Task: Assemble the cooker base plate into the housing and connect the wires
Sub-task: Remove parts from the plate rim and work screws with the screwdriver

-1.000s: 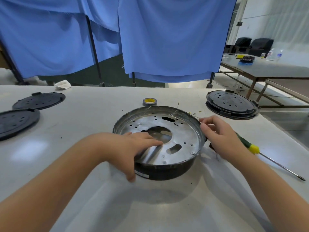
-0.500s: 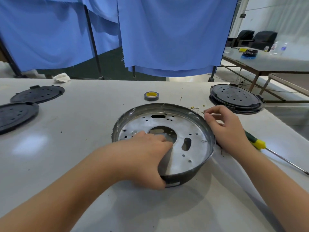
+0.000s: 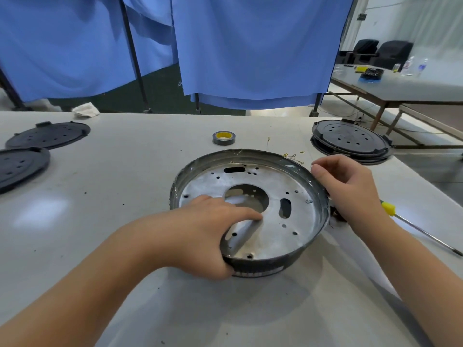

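your left hand point(image 3: 208, 229) grips the near rim of the housing point(image 3: 253, 267) at table centre, fingers on the base plate point(image 3: 280, 231) seated inside, while your right hand point(image 3: 348, 186) pinches its right rim

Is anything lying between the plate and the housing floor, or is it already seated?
Nothing visible blocks it. The plate already lies inside the housing; the left hand grips the near rim with fingers on the plate, and the right hand touches the far-right rim.

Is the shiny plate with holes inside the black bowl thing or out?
Inside. The base plate lies within the housing, whose rim rises around it.
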Demonstrator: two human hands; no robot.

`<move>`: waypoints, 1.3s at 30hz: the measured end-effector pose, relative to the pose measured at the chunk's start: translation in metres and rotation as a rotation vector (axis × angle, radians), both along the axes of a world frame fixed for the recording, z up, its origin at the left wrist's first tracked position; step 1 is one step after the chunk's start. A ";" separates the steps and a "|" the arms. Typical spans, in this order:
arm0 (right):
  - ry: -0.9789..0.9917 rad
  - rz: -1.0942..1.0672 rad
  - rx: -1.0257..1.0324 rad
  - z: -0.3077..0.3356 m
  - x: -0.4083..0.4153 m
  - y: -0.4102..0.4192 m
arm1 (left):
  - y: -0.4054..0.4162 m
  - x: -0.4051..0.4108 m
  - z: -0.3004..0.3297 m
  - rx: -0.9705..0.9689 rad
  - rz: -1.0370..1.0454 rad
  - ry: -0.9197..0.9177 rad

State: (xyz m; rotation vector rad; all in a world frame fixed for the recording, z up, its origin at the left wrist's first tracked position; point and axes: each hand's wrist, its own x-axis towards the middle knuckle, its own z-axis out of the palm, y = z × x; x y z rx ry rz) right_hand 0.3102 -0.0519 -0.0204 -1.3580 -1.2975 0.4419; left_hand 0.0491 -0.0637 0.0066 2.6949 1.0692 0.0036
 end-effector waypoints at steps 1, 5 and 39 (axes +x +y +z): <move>0.016 -0.006 0.009 0.000 0.000 -0.001 | 0.001 0.000 0.000 -0.005 0.003 -0.011; 0.178 -0.031 0.031 0.006 0.004 -0.005 | 0.006 -0.003 0.003 -0.056 0.023 -0.045; 0.584 0.580 -0.198 0.037 -0.053 -0.031 | 0.013 -0.003 0.020 -0.456 0.178 -1.055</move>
